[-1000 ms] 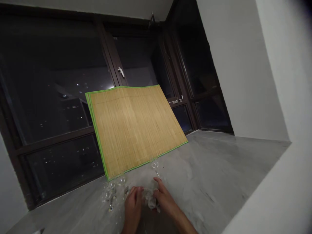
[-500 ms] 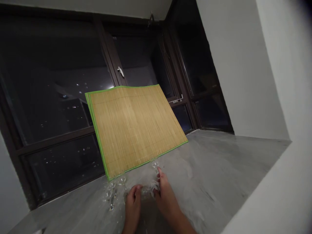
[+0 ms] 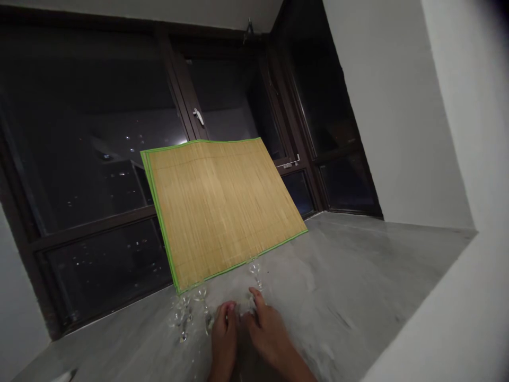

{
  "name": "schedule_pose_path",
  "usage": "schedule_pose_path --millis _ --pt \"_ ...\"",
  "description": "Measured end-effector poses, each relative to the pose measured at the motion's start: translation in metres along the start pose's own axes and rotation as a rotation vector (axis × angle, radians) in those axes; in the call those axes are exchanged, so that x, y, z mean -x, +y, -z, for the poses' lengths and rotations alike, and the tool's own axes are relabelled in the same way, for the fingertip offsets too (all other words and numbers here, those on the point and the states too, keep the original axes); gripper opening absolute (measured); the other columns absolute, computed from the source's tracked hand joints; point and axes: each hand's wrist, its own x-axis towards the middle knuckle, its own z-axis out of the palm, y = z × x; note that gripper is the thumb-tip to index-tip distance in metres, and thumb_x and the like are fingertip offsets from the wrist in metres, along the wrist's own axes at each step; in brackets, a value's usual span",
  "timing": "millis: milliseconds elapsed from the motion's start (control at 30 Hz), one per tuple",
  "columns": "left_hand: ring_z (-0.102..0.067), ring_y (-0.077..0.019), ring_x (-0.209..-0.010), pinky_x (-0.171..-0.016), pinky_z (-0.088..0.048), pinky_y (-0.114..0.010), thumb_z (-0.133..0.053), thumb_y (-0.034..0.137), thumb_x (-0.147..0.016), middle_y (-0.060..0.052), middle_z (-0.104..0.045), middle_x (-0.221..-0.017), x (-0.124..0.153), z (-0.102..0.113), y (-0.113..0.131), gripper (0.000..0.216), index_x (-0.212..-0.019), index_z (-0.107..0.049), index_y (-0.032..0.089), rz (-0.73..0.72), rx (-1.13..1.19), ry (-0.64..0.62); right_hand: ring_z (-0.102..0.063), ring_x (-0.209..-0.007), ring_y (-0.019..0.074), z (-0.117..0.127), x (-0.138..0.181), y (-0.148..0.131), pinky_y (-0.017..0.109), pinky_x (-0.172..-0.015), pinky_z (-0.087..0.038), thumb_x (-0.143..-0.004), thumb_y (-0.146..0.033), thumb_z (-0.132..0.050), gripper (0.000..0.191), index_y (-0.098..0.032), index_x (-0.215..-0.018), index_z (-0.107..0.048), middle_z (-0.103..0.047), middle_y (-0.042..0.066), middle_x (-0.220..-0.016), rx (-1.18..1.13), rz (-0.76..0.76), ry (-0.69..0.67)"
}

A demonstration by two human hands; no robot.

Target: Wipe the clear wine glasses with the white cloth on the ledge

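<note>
A clear glass (image 3: 251, 301) is between my two hands, mostly hidden behind the fingers and too faint to show its full shape. My left hand (image 3: 223, 337) is closed at its near left side, thumb and fingers curled together. My right hand (image 3: 270, 331) is curled round the other side, its index finger pointing forward. Just beyond that finger stands a stemmed glass (image 3: 255, 269). Another stemmed glass (image 3: 201, 297) is beyond my left hand, and further left is a cluster of clear stemmed glasses (image 3: 182, 318), hard to separate.
Behind the glasses a bamboo mat (image 3: 228, 204) with green edging leans up against the dark-framed window (image 3: 175, 79). Everything stands on a grey stone sill (image 3: 350, 276). A pale wall (image 3: 445, 286) bounds the right side. A whitish object (image 3: 63, 376) shows at the lower left edge.
Both hands have drawn a little nearer each other and slightly back. The glass between them is now more hidden. My right fingers have come away from the stemmed glass beyond, which shows more fully.
</note>
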Motion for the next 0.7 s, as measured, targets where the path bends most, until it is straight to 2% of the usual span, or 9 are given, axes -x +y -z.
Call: schedule_pose_path --millis 133,200,367,533,600,700 --pt "-0.065 -0.0259 -0.089 -0.087 -0.050 -0.042 -0.040 0.064 -0.088 -0.008 -0.071 -0.090 0.005 -0.002 0.005 0.051 -0.088 -0.067 0.020 -0.038 0.007 -0.060 -0.066 -0.110 0.0242 -0.001 0.006 -0.003 0.035 -0.096 -0.046 -0.088 -0.033 -0.052 0.069 -0.011 -0.151 -0.036 -0.070 0.014 -0.121 -0.193 0.041 -0.130" --pt "-0.065 -0.0257 -0.086 -0.086 -0.051 -0.042 -0.038 0.063 -0.089 -0.007 -0.071 -0.087 0.007 -0.004 0.007 0.051 -0.086 -0.067 0.021 -0.039 0.031 -0.118 -0.062 -0.119 0.0255 -0.005 0.011 -0.004 0.037 -0.102 -0.043 -0.087 -0.035 -0.055 0.071 -0.012 -0.151 -0.036 -0.065 0.015 -0.130 -0.246 0.067 -0.152" --pt "-0.065 -0.0275 -0.097 -0.096 -0.049 -0.045 -0.041 0.064 -0.087 -0.009 -0.073 -0.098 0.007 -0.003 0.004 0.053 -0.093 -0.070 0.021 -0.014 0.097 -0.219 -0.054 -0.130 0.0277 -0.021 0.017 0.000 0.042 -0.110 -0.038 -0.087 -0.033 -0.056 0.067 -0.013 -0.149 -0.040 -0.057 0.017 -0.141 -0.211 0.073 -0.077" --pt "-0.054 -0.0258 -0.126 -0.113 -0.037 -0.045 -0.047 0.059 -0.087 -0.011 -0.063 -0.131 0.007 0.003 0.003 0.055 -0.120 -0.063 0.019 -0.015 0.087 -0.252 -0.050 -0.135 0.0267 -0.024 0.010 0.010 0.043 -0.113 -0.036 -0.091 -0.040 -0.054 0.062 -0.014 -0.147 -0.044 -0.054 0.016 -0.145 -0.319 0.005 -0.002" --pt "-0.049 -0.0255 -0.132 -0.113 -0.037 -0.045 -0.050 0.054 -0.087 -0.010 -0.057 -0.140 0.011 0.006 0.009 0.052 -0.127 -0.060 0.021 -0.047 0.039 -0.300 -0.053 -0.132 0.0259 -0.023 0.004 0.015 0.041 -0.111 -0.039 -0.091 -0.041 -0.053 0.061 -0.014 -0.145 -0.045 -0.057 0.015 -0.142 -0.392 -0.025 0.062" --pt "-0.055 -0.0256 -0.124 -0.103 -0.047 -0.042 -0.055 0.042 -0.086 -0.010 -0.052 -0.146 0.018 0.008 0.021 0.053 -0.136 -0.055 0.024 -0.132 -0.011 -0.445 -0.060 -0.122 0.0241 -0.019 -0.004 0.022 0.036 -0.104 -0.045 -0.093 -0.045 -0.048 0.057 -0.014 -0.141 -0.048 -0.065 0.013 -0.130 -0.475 -0.067 0.166"
